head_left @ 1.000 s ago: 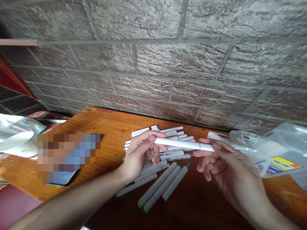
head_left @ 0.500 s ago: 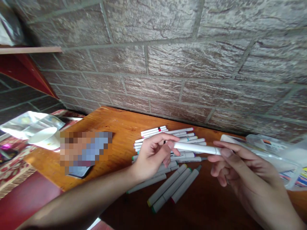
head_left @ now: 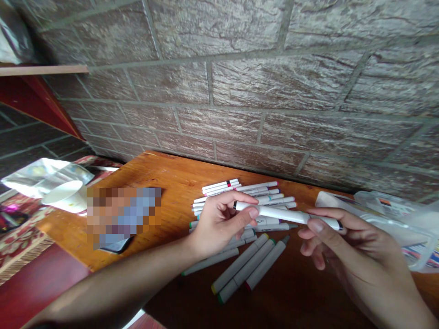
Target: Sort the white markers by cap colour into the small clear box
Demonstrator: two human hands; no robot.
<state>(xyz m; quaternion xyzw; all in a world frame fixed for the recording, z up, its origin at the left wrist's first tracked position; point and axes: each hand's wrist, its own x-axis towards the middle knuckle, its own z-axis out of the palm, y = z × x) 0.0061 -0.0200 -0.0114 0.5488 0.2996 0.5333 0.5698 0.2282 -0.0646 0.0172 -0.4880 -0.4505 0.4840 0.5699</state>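
Note:
A white marker (head_left: 283, 213) with black bands at its ends is held level between my two hands. The thumb and fingers of my left hand (head_left: 221, 221) pinch its left end. My right hand (head_left: 356, 251) grips the other end, thumb in front and fingers behind. Below and behind the marker, several grey-white markers (head_left: 247, 269) with coloured ends lie on the wooden table (head_left: 164, 173), some pointing toward me. A few thinner white pens (head_left: 219, 186) with black and red bands lie at the back of the pile. My left hand hides part of the pile.
A phone (head_left: 118, 244), partly pixelated, lies left on the table. Beyond it stand a white paper cup (head_left: 66, 196) and a silvery wrapper (head_left: 44, 176). At right is a clear plastic case (head_left: 411, 228). A stone-block wall (head_left: 240, 87) rises behind the table.
My right thumb and fingers have shifted along the marker, so its right end with the black band now shows. My left thumb has moved slightly right, while the loose markers stay put.

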